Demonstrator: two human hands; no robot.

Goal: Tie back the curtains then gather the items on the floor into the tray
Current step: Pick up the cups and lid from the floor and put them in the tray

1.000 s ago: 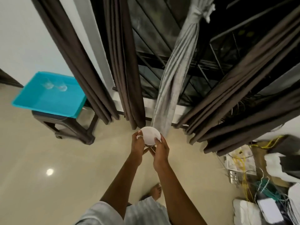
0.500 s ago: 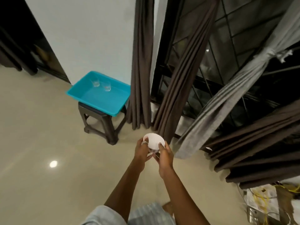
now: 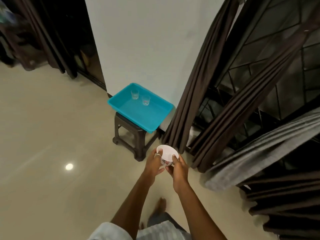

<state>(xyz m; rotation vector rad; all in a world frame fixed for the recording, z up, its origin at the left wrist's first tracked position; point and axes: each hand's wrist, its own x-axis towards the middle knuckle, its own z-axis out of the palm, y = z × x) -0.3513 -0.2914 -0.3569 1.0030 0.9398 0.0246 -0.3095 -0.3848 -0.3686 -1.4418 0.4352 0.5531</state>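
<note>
Two hands grip a small white floral bowl: the left hand curls its fingers round the left rim, and the right hand wraps the right side. The bowl is above the floor, near the teal tray but short of it. Two clear glasses stand inside the tray, which sits on a brown stool.
</note>
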